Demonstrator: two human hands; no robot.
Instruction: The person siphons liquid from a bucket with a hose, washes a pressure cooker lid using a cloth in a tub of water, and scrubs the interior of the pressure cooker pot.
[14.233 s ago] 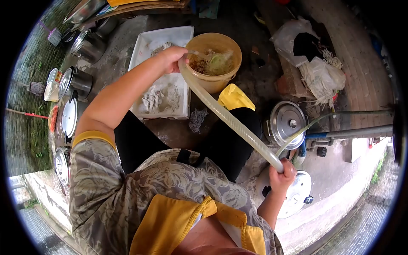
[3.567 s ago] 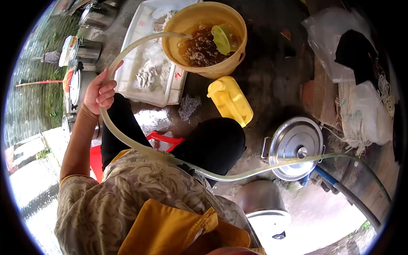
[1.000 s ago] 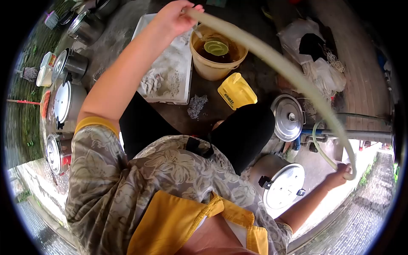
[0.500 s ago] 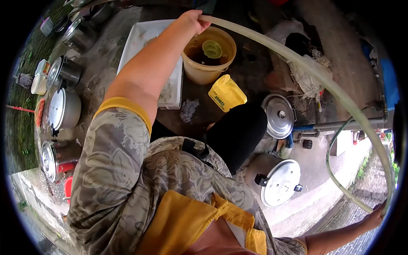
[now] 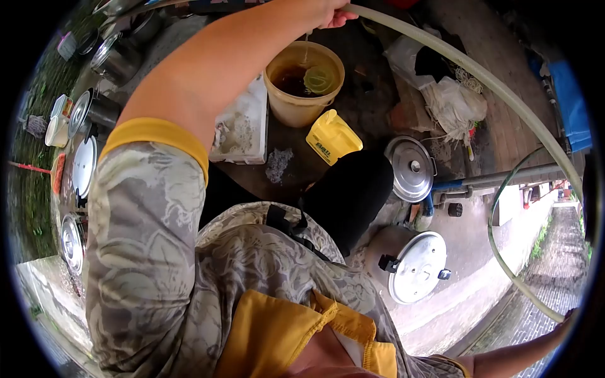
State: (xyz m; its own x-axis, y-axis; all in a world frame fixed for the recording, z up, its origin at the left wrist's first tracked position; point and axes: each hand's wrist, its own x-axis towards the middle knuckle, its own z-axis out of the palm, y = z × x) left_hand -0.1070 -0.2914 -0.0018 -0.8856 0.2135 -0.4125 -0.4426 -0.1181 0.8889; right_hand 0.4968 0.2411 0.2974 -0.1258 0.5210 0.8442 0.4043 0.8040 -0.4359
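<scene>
At the top centre my left hand grips a thick pale translucent hose, near the far side of the tan bucket. A thin stream falls into the brown liquid, where a green scoop lies. The hose arcs over to the right edge of the view. There my right hand is closed on a lower stretch of it, partly cut off by the dark rim of the picture. A yellow jug lies beside the bucket, near my knee.
Behind my left arm is a white tray with wet whitish material. Lidded metal pots, including one by my knee and another nearer me, stand on both sides. Plastic bags and string lie at the upper right, above grey pipes.
My left hand has moved up and to the right with the hose. My right hand has swung outward to the lower right edge, and the hose loop has widened.
</scene>
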